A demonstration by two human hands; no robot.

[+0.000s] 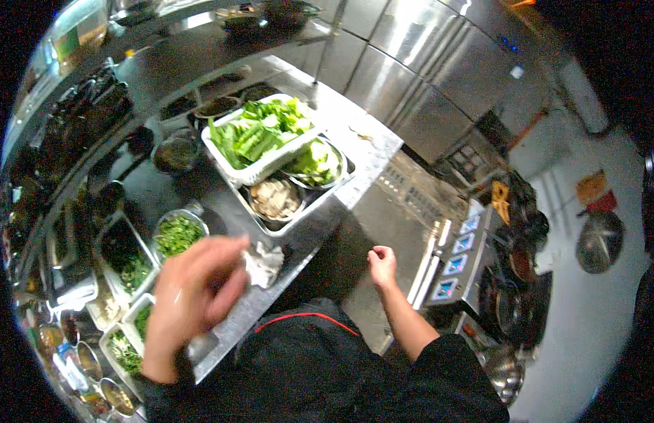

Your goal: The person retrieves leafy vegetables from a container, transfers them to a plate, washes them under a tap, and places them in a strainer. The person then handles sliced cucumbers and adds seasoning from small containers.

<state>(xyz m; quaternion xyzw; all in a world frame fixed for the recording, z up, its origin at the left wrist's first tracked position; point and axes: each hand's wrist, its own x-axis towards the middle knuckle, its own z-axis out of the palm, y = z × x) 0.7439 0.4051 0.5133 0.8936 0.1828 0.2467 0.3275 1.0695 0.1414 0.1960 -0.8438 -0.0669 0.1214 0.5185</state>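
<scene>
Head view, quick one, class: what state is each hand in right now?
Left hand: blurred, partly curled near the crumpled white item; grip cannot be told.
Right hand: loosely closed, nothing visible in it.

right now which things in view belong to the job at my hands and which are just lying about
Likely the job, nearest the left hand:
crumpled white item
chopped greens

Seemingly just lying about:
leafy greens
pale slices

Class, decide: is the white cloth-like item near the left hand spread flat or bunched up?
Bunched up: the white item lies in a crumpled heap on the steel counter.
</scene>
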